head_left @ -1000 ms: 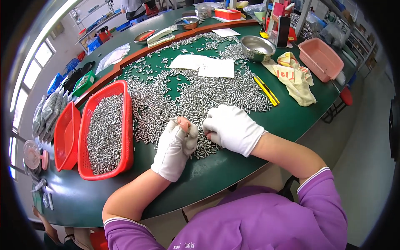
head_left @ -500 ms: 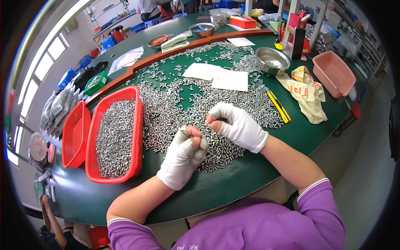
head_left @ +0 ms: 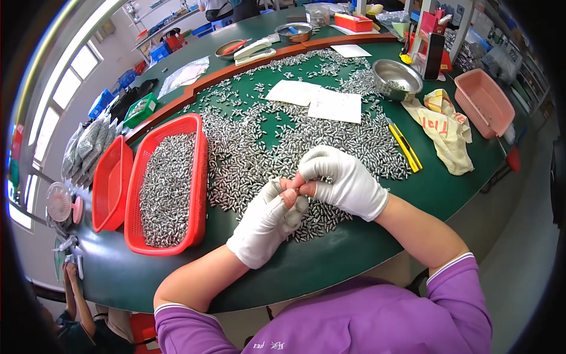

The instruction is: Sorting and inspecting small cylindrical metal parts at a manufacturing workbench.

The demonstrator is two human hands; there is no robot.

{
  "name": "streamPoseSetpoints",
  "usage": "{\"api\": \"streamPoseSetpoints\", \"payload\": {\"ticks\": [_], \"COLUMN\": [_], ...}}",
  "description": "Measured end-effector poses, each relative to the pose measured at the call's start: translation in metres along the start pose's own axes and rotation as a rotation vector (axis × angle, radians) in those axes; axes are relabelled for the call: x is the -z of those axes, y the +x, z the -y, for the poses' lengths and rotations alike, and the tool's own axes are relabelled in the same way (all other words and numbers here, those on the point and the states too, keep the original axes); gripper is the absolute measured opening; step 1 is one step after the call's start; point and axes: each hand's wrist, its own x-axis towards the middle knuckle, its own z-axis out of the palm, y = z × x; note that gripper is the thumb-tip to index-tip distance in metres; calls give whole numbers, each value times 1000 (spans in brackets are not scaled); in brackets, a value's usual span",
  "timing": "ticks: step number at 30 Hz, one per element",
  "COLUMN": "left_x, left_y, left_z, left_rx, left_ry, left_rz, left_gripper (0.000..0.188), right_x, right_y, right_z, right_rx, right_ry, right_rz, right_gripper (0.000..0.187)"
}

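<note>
My left hand (head_left: pixel 265 221), in a white fabric glove w/ bare fingertips, and my right hand (head_left: pixel 348 186), gloved likewise, met near ctr of frame, over the near part of a loose pile of small, silver, bullet-shaped metal pcs (head_left: pixel 244 177). Fingers on both were curled in, bare tips touching; couldn't tell if they gripped a pc, too small to see. Pile spread across the dark green, smooth surface (head_left: pixel 330 251), ctr to upper ctr. Similar pcs filled a deep red plastic rectangular basket (head_left: pixel 201 189), left of ctr, w/ a smaller red plastic basket (head_left: pixel 111 192) just beside it, farther left. Upper ctr: overlapping white paper sheets (head_left: pixel 335 107) on the pile. Slim yellow-and-black tool (head_left: pixel 404 146) lay by the pile's right edge. Upper right: round shiny metal bowl (head_left: pixel 396 91) w/ some pcs inside, cream cloth w/ red marks (head_left: pixel 446 144), pink plastic rectangular basket (head_left: pixel 498 112).
</note>
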Motion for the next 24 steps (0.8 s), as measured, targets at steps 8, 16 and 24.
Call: {"api": "streamPoseSetpoints", "payload": {"ticks": [8,16,24], "left_x": [2,7,7], "left_y": [2,5,5], "left_z": [4,2,4], "left_rx": [-69,-34,-32], "left_ry": [67,-15,-36], "left_rz": [-20,23,10], "left_gripper": [22,24,24], "right_x": [3,3,3], "right_y": [1,3,2], "right_z": [2,6,3], "right_rx": [113,257,167], "right_ry": [-126,-210,-227], "right_rz": [-91,-25,-64], "right_gripper": [17,19,16]}}
